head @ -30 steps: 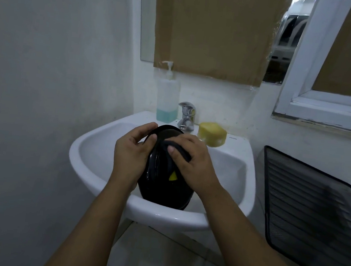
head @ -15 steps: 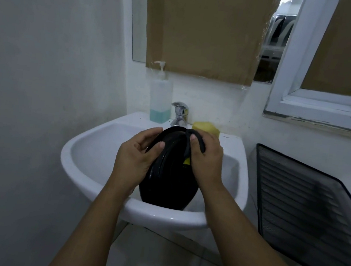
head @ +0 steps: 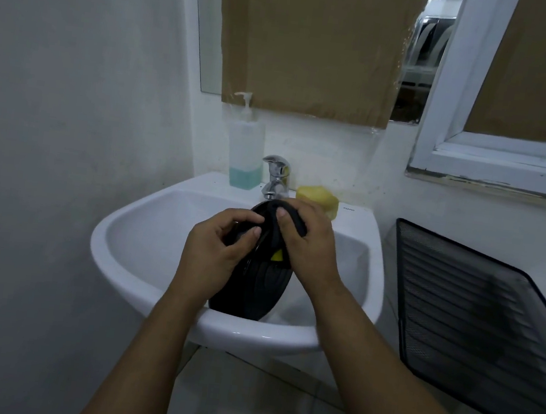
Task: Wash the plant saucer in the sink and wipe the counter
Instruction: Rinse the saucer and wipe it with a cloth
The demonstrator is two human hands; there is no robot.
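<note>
At the far left of the ledge stood one soap bottle [head: 246,148], clear, with a little blue-green liquid at the bottom. Just right of it was one chrome faucet [head: 277,176]. Below them was one white sink [head: 145,225], and inside its basin you kept the one black saucer [head: 254,294]. It stood on its edge, tilted, with its lower rim near the near wall of the basin.

Your two hands were both on it. Your left hand [head: 214,254] gripped the left rim, the fingers curled round the edge and the thumb on the face toward you. Your right hand [head: 308,245] pinched one dark scrub pad [head: 291,224] against the far, upper rim of the saucer; a small yellow part of the pad showed under your palm.

Behind your right hand one yellow sponge [head: 319,197] lay on the ledge, partly hidden. Two brown cardboard sheets [head: 309,39] covered the glass above, one over the sink and one at the far right. One black mesh tray [head: 474,317] leaned at the right, apart from the sink.

One second earlier your right hand pressed the pad on the middle of the saucer face; it had since gone up to the upper rim. Your left hand kept its grip on the left rim, and the saucer stayed in the basin.
</note>
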